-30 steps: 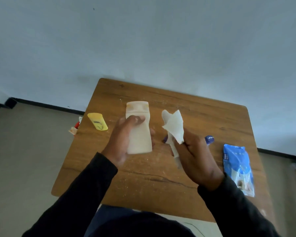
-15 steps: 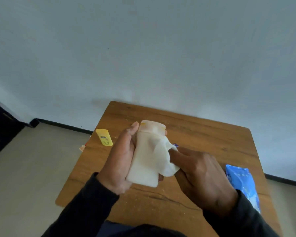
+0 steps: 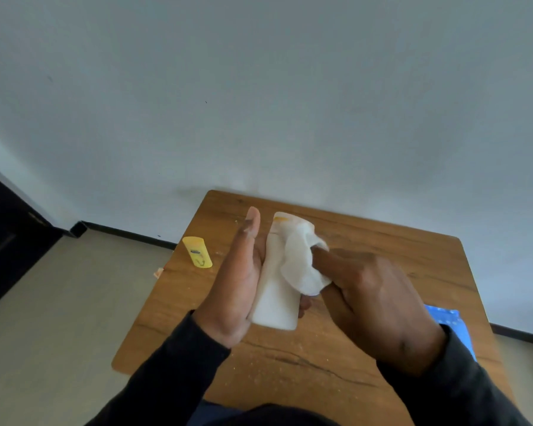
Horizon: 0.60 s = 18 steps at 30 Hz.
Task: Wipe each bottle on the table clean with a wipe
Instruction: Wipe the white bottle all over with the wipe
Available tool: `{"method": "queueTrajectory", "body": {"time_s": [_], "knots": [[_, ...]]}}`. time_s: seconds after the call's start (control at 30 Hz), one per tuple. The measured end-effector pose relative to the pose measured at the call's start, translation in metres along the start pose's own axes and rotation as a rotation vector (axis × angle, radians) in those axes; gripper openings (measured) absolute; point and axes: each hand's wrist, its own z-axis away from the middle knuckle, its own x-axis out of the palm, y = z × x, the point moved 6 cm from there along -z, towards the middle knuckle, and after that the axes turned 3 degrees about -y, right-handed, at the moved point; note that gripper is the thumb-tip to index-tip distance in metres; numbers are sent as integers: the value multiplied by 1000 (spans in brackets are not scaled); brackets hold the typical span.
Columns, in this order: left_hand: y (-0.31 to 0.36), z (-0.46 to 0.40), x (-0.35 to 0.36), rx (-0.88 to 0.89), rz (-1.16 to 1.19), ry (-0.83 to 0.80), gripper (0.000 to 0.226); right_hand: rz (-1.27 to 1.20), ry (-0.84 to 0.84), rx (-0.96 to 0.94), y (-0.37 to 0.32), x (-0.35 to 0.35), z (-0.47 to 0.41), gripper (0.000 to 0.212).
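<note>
A: Status?
B: Mid-wipe on white bottle [image 3: 276, 290], held above the table [image 3: 382, 247]: left hand [image 3: 234, 290] grips it, right hand [image 3: 373, 299] pinches wipe [image 3: 302, 265] against it. Yellow bottle [image 3: 197, 252] on the table looks untouched.

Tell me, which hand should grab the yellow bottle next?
Probably the left hand. The yellow bottle lies on its side of the table, while the right hand holds the wipe. It must first put down the white bottle.

nothing legible tbh, the yellow bottle [image 3: 197, 252] has a small dark label but it's way too blurry
</note>
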Motion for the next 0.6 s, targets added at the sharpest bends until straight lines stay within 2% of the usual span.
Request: {"method": "queueTrajectory", "body": {"time_s": [0.1,0.23,0.4,0.53,0.6], "knots": [[-4,0,-5,8,14,15,97,-2,-121,-76,-17,13,8,17],[-4,2,-4,32,-93,3,96,87,11,65,3,0,-4,13],[-4,3,-8,18,-44,35,105,16,-115,-81,-24,19,10,17],[-4,7,-2,0,-85,-14,101,66,35,47,-2,2,6,13],[-2,7,-4,4,-32,-9,100,36,-17,-15,-12,8,9,15]]}}
